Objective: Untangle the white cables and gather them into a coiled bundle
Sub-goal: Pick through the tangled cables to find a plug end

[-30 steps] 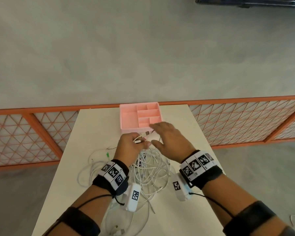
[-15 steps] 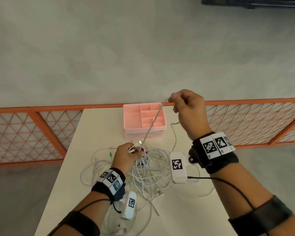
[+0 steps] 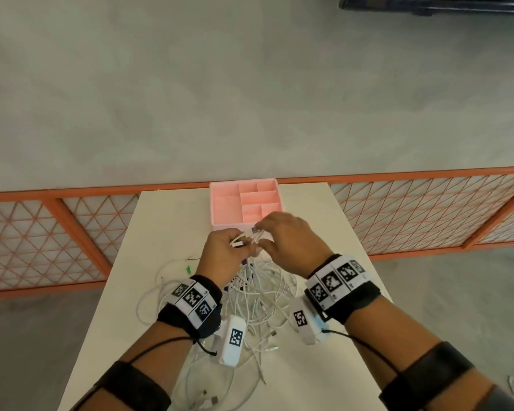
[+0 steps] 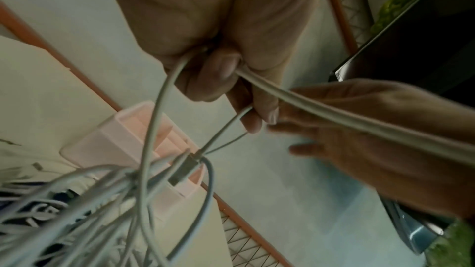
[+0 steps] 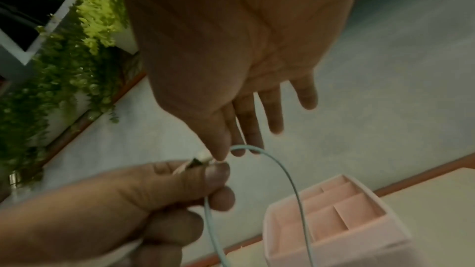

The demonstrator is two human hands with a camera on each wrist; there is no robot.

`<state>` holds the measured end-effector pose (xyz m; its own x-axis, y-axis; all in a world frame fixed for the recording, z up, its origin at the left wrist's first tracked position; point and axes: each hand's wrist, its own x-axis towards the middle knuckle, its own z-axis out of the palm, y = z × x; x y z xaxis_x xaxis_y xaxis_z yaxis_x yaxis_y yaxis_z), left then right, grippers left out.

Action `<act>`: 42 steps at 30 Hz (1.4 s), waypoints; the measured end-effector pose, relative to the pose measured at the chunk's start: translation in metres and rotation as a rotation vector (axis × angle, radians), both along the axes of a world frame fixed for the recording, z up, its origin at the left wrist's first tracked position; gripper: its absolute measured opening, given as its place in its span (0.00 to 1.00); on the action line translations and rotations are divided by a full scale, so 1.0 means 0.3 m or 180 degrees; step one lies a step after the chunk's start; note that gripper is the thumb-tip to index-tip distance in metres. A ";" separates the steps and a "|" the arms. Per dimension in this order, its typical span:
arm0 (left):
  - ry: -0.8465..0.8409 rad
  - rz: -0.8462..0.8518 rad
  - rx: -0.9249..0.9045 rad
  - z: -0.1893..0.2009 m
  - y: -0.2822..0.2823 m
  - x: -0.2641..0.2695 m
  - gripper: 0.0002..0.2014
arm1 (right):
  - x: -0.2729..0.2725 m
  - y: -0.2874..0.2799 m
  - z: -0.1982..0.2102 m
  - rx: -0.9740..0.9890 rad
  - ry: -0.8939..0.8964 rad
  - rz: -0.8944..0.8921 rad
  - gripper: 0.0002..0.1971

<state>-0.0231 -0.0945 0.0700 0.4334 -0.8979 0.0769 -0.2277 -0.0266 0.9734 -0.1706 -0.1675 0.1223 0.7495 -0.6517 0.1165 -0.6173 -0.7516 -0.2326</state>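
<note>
A tangle of white cables (image 3: 255, 298) lies on the cream table (image 3: 166, 226), just in front of me. My left hand (image 3: 244, 244) is raised over its far side and grips several strands (image 4: 257, 86) in curled fingers, with more strands hanging down to the pile (image 4: 102, 200). A USB plug (image 4: 185, 170) dangles below it. My right hand (image 3: 261, 232) meets the left. Its thumb and forefinger (image 5: 221, 149) pinch a cable loop (image 5: 270, 157) by a plug end at the left hand (image 5: 180, 186). The other right fingers are straight.
A pink compartment box (image 3: 217, 203) stands at the table's far edge, just beyond my hands. More loose cable and plugs (image 3: 202, 396) lie at the near edge. An orange mesh fence (image 3: 413, 209) runs behind the table. A small green piece (image 3: 187, 268) lies left of the tangle.
Half a second ago my right hand held a cable strand stretched up past the pink box. It has come back down to my left hand, which stayed in place holding the strands.
</note>
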 end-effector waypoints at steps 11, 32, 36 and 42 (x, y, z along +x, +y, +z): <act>0.0228 0.0146 0.0071 -0.074 0.046 0.020 0.12 | -0.023 -0.041 0.052 0.1023 -0.1401 -0.0387 0.07; 0.1731 0.0617 -0.0015 -0.042 0.067 0.053 0.14 | -0.770 -0.277 -0.374 0.2322 -0.2094 -0.4131 0.15; 0.1636 0.0282 -0.0029 -0.020 0.056 0.002 0.14 | -0.450 -0.168 -0.270 0.2098 -0.2561 -0.2513 0.11; 0.1243 0.0200 -0.0209 -0.001 0.040 -0.053 0.18 | -0.029 0.103 -0.153 0.2591 -0.1421 -0.0041 0.18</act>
